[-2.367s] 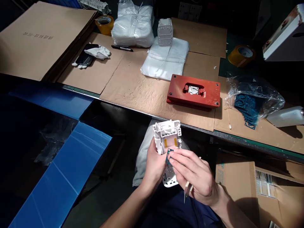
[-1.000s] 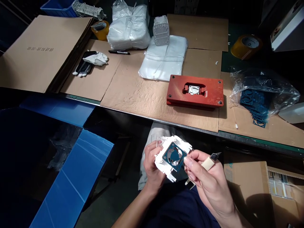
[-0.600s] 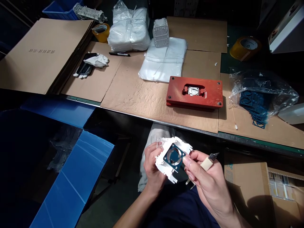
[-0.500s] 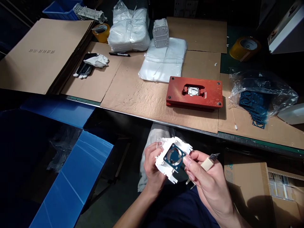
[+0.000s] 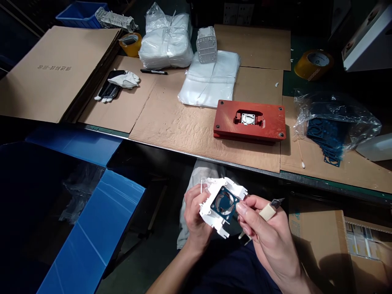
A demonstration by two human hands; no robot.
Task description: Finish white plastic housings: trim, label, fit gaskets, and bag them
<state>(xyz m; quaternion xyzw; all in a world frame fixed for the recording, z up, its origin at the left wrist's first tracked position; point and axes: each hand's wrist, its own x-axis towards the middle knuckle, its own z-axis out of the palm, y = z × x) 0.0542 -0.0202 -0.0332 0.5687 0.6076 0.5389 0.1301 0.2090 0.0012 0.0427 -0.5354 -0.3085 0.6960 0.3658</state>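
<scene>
My left hand (image 5: 196, 216) is wrapped round a white plastic housing (image 5: 211, 214) with notched tabs, held above my lap. On the face of the housing lies a thin blue square frame (image 5: 225, 204) with a round opening and small corner holes. My right hand (image 5: 269, 232) pinches thumb and finger at the right corner of the blue frame. The same hand keeps a cream-handled craft knife (image 5: 267, 212) tucked in it, its blade pointing up and right, away from the housing. My palm hides part of the knife's handle.
On the bench ahead lies a red fixture (image 5: 251, 130) with a small white part in its recess. A clear bag of blue frames (image 5: 326, 134) and a cotton swab (image 5: 302, 157) are at right. Plastic bags (image 5: 210, 77) lie behind; an open blue box (image 5: 98, 232) stands at left.
</scene>
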